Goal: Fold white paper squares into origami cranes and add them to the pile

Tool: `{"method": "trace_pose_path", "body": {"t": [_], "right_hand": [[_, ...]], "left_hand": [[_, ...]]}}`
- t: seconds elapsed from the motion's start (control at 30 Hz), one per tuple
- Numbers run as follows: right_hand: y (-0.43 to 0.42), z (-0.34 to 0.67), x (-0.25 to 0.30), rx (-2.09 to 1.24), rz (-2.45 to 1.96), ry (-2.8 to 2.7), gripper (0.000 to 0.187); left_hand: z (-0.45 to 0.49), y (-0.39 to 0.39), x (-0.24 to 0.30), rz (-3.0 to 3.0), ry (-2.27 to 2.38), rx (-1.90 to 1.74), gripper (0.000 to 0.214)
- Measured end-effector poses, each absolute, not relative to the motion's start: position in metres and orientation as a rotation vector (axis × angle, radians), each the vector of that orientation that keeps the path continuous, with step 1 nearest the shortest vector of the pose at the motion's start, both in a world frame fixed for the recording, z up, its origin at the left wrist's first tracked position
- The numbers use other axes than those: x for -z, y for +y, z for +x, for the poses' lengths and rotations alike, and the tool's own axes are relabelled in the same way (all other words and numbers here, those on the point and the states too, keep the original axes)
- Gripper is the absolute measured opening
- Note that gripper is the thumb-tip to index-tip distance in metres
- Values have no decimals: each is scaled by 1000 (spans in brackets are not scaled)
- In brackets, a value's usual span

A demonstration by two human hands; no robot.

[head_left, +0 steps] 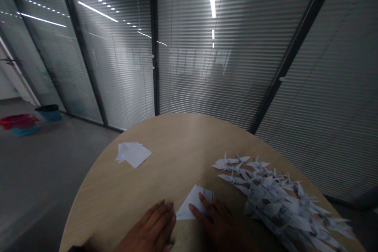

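Observation:
A folded sheet of white paper point(189, 207) lies flat on the round wooden table point(180, 134), with a slanted left edge and small dark marks near its upper right. My right hand point(218, 220) rests on the right part of the sheet, two fingers stretched apart and pressing on it. Beside the sheet's left corner, my left hand point(153, 226) lies with its fingers extended side by side; whether it touches that corner I cannot tell. Part of the sheet is hidden beneath my right hand.
A large heap of folded white paper cranes point(274, 197) covers the table's right side. Several loose white sheets point(136, 153) lie at the left. Two bins stand on the floor, one red-lined point(22, 124), one black-lined point(49, 113). Glass partitions with blinds point(201, 82) rise behind the table.

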State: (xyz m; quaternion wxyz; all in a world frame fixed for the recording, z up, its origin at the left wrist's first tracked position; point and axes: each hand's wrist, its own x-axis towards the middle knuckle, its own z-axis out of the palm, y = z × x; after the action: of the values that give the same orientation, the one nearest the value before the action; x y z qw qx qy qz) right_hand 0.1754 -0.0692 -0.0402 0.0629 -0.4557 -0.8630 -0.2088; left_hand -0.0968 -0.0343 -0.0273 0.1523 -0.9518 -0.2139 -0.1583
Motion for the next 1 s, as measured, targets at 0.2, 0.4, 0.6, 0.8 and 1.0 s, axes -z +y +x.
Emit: {"method": "trace_pose_path", "body": {"t": [0.2, 0.4, 0.6, 0.8, 1.0], "right_hand": [[-71, 173, 25, 595, -1391, -2706, 77], [-71, 177, 37, 642, -1361, -2632, 66], [-70, 179, 45, 725, -1302, -2571, 60], [-71, 177, 42, 775, -1333, -2619, 63], [-69, 178, 43, 793, -1302, -2599, 61]], "left_hand": [[-98, -33, 34, -2737, -622, 491, 43], [-99, -35, 28, -2717, -647, 523, 43], [-98, -37, 21, -2620, -611, 504, 37], [-99, -39, 23, -2556, -601, 495, 37], [-96, -39, 19, -2520, -566, 493, 38]]}}
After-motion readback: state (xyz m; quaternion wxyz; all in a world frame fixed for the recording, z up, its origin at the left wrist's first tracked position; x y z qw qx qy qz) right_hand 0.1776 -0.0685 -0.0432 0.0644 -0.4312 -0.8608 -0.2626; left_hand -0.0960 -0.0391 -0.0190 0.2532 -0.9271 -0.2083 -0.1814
